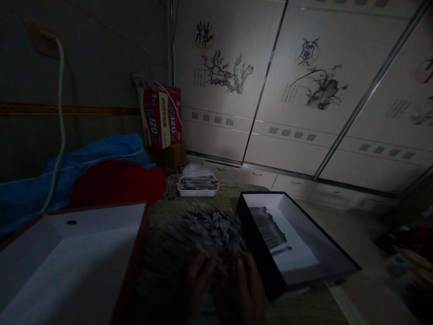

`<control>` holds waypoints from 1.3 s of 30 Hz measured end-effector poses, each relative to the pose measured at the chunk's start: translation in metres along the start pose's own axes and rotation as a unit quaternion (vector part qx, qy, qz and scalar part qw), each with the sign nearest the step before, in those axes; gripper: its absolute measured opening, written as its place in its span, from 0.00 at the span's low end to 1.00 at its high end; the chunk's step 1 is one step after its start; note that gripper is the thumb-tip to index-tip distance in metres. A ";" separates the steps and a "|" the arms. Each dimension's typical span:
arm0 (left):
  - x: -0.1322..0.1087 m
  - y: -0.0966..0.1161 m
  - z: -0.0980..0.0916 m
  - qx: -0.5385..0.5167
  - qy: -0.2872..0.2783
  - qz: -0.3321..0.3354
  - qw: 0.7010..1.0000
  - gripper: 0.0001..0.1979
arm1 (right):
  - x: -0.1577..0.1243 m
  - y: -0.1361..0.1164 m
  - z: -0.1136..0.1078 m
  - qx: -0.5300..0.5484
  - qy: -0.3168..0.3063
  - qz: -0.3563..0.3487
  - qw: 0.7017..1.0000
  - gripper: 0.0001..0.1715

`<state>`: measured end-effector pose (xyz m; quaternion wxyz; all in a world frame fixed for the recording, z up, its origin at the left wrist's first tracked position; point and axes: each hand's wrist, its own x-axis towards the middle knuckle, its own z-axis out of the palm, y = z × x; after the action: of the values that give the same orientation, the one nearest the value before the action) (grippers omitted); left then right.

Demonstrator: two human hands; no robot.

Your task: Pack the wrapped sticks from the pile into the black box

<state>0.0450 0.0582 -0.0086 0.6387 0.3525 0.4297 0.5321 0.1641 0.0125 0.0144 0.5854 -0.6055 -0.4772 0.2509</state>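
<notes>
My left hand (199, 273) is at the near edge of a loose pile of slim dark sticks (206, 225) that look like pens or pen parts. Its thumb and fingers are drawn together; what they hold is lost in the dark and blur. Just to the right, my right hand (249, 282) rests against the same pile, fingers pressed together and bent downward, their tips hidden among the sticks. A dark-sided open box (306, 259) stands to its right. Inside lies a neat row of similar sticks (267, 225), with one stick (281, 249) slightly apart.
On the left is a larger open box (84, 266) with a white inside. A white tray (198, 192) of similar sticks sits behind the pile. Beyond are red cloth (118, 185), blue cloth (101, 151), a red carton (162, 117) and a hanging white cable (61, 104).
</notes>
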 end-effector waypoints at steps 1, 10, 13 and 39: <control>-0.002 -0.001 0.002 -0.004 -0.035 -0.016 0.999 0.20 | 0.002 0.000 0.002 0.016 -0.007 0.010 1.000 0.25; 0.002 0.020 0.008 -0.305 0.078 -0.104 0.944 0.05 | 0.033 0.020 -0.014 -0.046 -0.064 0.004 0.997 0.18; 0.002 0.026 0.008 -0.338 0.105 -0.131 0.926 0.15 | 0.031 0.033 -0.018 -0.217 -0.164 -0.037 0.962 0.07; 0.016 -0.005 -0.006 -0.095 0.066 -0.002 0.993 0.23 | 0.011 0.038 -0.005 -0.015 -0.081 -0.004 0.997 0.12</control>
<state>0.0425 0.0729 -0.0178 0.6406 0.2531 0.4190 0.5916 0.1839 0.0248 -0.0182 0.5365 -0.5900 -0.5295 0.2892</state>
